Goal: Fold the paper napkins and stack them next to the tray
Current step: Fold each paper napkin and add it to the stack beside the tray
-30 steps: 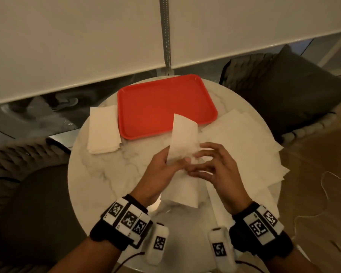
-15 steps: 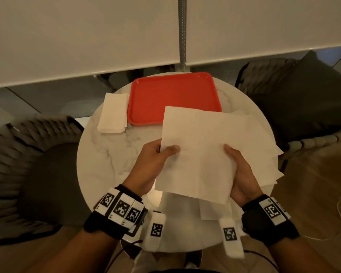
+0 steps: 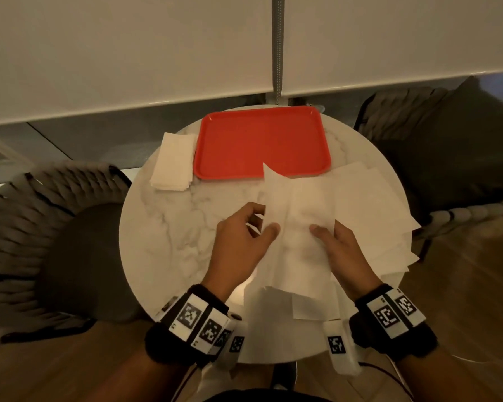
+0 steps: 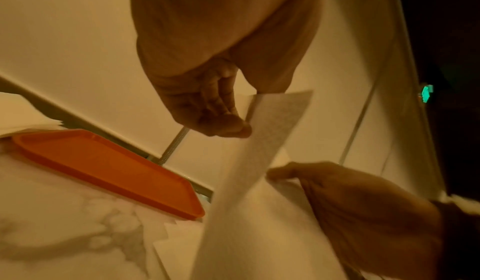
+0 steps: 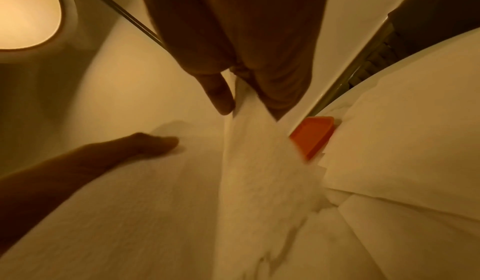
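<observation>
I hold one white paper napkin (image 3: pixel 299 242) above the round marble table (image 3: pixel 172 227), in front of the red tray (image 3: pixel 262 143). My left hand (image 3: pixel 263 220) pinches its left edge between thumb and fingers; the left wrist view shows that pinch on the napkin (image 4: pixel 259 157). My right hand (image 3: pixel 327 232) grips the right edge, thumb on top and fingers hidden beneath, as in the right wrist view (image 5: pixel 233 103). The napkin bends between the hands, with one corner sticking up over the tray's near rim. A stack of folded napkins (image 3: pixel 174 162) lies left of the tray.
A loose pile of unfolded napkins (image 3: pixel 372 216) covers the table's right side and reaches under my hands. Dark woven chairs stand to the left (image 3: pixel 50 227) and right (image 3: pixel 447 158). A wall with a metal rail (image 3: pixel 278 44) is behind the table.
Half a second ago the napkin was held spread flat between hands wide apart. Now the hands are close together and the sheet is bent narrower between them.
</observation>
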`<action>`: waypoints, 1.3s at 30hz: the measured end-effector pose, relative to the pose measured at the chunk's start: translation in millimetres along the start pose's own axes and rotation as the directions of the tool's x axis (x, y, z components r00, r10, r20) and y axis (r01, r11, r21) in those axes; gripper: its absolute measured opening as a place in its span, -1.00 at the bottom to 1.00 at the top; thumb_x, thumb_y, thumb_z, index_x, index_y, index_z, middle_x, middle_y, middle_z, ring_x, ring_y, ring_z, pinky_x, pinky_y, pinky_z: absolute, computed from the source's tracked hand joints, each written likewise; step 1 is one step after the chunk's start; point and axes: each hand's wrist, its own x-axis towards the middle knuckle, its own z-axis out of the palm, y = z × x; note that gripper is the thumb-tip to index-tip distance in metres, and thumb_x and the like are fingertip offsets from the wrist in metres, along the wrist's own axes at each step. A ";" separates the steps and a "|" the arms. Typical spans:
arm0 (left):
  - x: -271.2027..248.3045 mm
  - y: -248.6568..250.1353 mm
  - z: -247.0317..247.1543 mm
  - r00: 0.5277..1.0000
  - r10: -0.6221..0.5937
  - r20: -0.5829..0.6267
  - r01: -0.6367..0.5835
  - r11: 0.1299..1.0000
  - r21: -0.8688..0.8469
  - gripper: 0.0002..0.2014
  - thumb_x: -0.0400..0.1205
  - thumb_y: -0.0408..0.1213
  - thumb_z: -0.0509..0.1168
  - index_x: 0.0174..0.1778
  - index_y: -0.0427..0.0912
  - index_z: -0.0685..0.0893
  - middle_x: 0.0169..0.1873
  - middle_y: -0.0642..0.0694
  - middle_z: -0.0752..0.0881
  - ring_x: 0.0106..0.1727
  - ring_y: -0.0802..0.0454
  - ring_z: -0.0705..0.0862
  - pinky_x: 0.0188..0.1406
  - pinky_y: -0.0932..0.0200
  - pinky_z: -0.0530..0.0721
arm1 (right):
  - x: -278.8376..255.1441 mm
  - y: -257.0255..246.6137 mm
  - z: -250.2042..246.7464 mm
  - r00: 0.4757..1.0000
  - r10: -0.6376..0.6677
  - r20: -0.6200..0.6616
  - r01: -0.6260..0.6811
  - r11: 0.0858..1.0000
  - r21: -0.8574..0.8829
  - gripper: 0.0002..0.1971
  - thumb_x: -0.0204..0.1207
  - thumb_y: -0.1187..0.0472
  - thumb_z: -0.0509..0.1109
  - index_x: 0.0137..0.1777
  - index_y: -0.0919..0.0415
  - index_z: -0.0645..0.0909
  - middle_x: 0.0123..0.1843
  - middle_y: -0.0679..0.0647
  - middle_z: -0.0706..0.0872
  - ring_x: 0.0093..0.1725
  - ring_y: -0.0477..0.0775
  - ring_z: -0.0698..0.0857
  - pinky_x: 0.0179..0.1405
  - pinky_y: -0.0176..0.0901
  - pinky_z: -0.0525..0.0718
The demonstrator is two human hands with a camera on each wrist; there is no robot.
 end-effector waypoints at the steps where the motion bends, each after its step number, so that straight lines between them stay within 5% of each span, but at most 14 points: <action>1: -2.6 2.8 6.2 0.999 0.008 0.047 -0.008 1.000 0.008 -0.81 0.59 -0.09 0.48 0.10 0.14 0.70 -0.20 0.11 0.76 -0.41 0.24 0.65 -0.38 0.46 0.58 | -0.8 -0.6 2.1 1.000 0.005 0.013 -0.005 1.000 0.020 -0.72 0.72 0.17 0.23 0.35 0.09 0.65 0.22 0.05 0.81 0.21 0.11 0.77 0.31 0.23 0.67; 6: -10.0 10.1 27.4 0.978 0.028 0.205 -0.026 1.000 -0.013 -0.52 0.53 0.24 0.42 0.31 0.14 0.67 -0.04 0.19 0.75 -0.13 0.19 0.75 -0.19 0.51 0.62 | -7.4 -10.9 10.2 0.997 0.029 0.076 -0.043 0.982 0.186 -0.64 0.75 -0.03 0.09 0.25 0.00 0.70 0.17 0.01 0.83 0.21 0.03 0.78 0.21 0.01 0.68; 9: -7.7 7.8 26.9 0.982 0.047 0.182 -0.038 0.998 -0.054 -0.58 0.60 0.23 0.33 0.29 0.13 0.69 -0.03 0.17 0.73 -0.12 0.15 0.74 -0.16 0.43 0.63 | -8.1 -13.0 9.9 0.990 0.043 0.134 -0.085 0.944 0.319 -0.59 0.69 -0.15 0.12 0.31 -0.01 0.67 0.26 0.10 0.80 0.27 0.13 0.76 0.29 0.14 0.66; 13: 6.7 -7.8 16.4 1.000 -0.020 -0.020 0.018 0.996 -0.082 -0.70 0.61 0.00 0.44 0.23 0.08 0.63 -0.01 0.11 0.64 -0.11 0.15 0.66 -0.19 0.41 0.57 | -0.5 -3.7 11.1 1.000 -0.005 0.006 0.004 0.989 0.149 -0.67 0.65 0.10 0.34 0.40 0.03 0.59 0.27 0.05 0.77 0.25 0.16 0.75 0.32 0.29 0.66; 18: 23.7 -30.0 -3.7 0.979 -0.127 0.160 0.158 0.967 -0.198 -0.84 0.67 -0.07 0.38 0.06 -0.04 0.76 -0.10 0.06 0.80 -0.17 0.17 0.71 -0.19 0.31 0.63 | 9.3 4.1 24.8 0.999 -0.017 0.034 0.015 0.998 0.064 -0.67 0.64 0.14 0.36 0.39 0.07 0.58 0.26 0.04 0.78 0.23 0.13 0.76 0.23 0.20 0.73; 23: 64.1 -61.0 -41.5 0.970 -0.239 0.051 0.243 0.927 -0.285 -0.86 0.69 -0.18 0.38 -0.07 -0.16 0.76 -0.10 -0.21 0.82 -0.23 0.07 0.66 -0.26 0.18 0.65 | 29.4 16.2 24.1 0.994 -0.052 -0.101 0.032 0.982 -0.186 -0.85 0.61 0.15 0.41 0.14 0.03 0.72 0.04 -0.01 0.82 -0.06 0.02 0.80 -0.07 -0.12 0.71; 26: 102.6 -88.3 -75.8 0.949 -0.315 -0.002 0.298 0.901 -0.317 -0.89 0.69 -0.19 0.38 -0.08 -0.13 0.75 -0.04 -0.29 0.81 -0.17 -0.02 0.68 -0.17 0.06 0.62 | 50.5 40.4 6.7 0.968 -0.133 -0.215 0.001 0.853 -0.522 -0.82 0.53 0.19 0.51 0.11 0.03 0.73 0.12 0.04 0.70 0.02 0.12 0.73 -0.09 -0.21 0.60; 30: 162.3 -125.2 -127.3 0.941 -0.333 -0.058 0.313 0.924 -0.220 -0.86 0.69 -0.14 0.37 -0.07 -0.12 0.76 -0.12 -0.10 0.81 -0.19 0.00 0.68 -0.21 0.16 0.58 | 81.2 70.4 -16.2 0.937 -0.142 -0.320 -0.174 0.605 -0.777 -0.65 0.44 0.23 0.58 0.24 0.12 0.71 0.29 0.27 0.59 0.19 0.35 0.65 0.35 0.14 0.42; 36: 249.6 -166.0 -186.4 0.941 -0.323 -0.098 0.323 0.946 -0.018 -0.87 0.70 -0.15 0.35 -0.02 -0.13 0.73 -0.13 -0.09 0.75 -0.26 0.05 0.65 -0.05 0.11 0.61 | 107.7 88.5 -25.1 0.893 -0.035 -0.448 -0.382 0.464 -0.799 -0.61 0.45 0.06 0.53 0.29 0.01 0.69 0.32 0.21 0.60 0.21 0.41 0.61 0.36 0.26 0.50; 39: 287.1 -185.7 -202.0 0.937 -0.332 -0.107 0.341 0.937 0.079 -0.82 0.69 -0.14 0.37 0.08 -0.16 0.74 -0.08 -0.12 0.76 -0.24 0.01 0.67 0.04 0.07 0.63 | 113.4 102.8 -27.7 0.860 -0.032 -0.510 -0.450 0.424 -0.786 -0.64 0.50 -0.22 0.29 0.24 -0.19 0.64 0.28 0.06 0.60 0.21 0.30 0.64 0.29 0.29 0.59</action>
